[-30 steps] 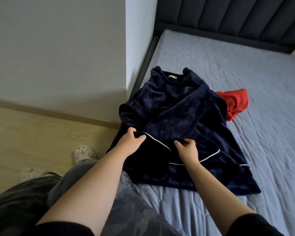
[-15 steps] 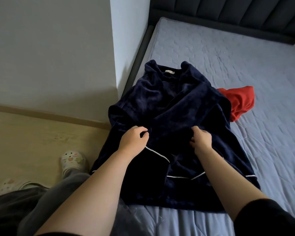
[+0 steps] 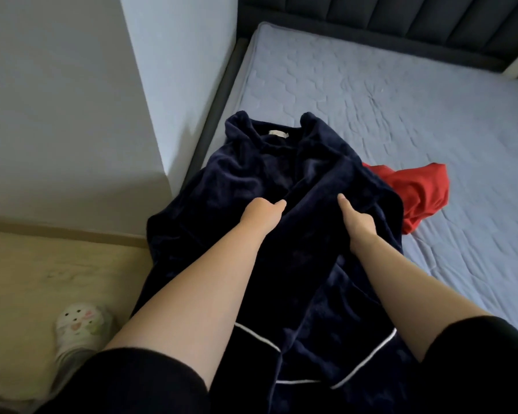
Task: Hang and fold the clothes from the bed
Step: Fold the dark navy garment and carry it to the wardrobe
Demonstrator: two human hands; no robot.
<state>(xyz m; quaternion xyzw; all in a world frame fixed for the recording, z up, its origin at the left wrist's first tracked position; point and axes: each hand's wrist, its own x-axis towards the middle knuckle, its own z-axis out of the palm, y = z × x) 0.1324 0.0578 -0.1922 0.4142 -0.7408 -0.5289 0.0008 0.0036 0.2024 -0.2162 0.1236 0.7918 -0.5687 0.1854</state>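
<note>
I see a navy-blue plush robe [image 3: 251, 180], white-piped, spread on the bed [image 3: 371, 85]; a crumpled red garment [image 3: 416, 192] touches its right edge.

Head cam, fwd + steeply down over bed [image 3: 371, 100] edge (close, wide-angle).

The robe [image 3: 251, 180] lies on the bed [image 3: 371, 94], a crumpled garment [image 3: 416, 192] touching its right edge.
</note>
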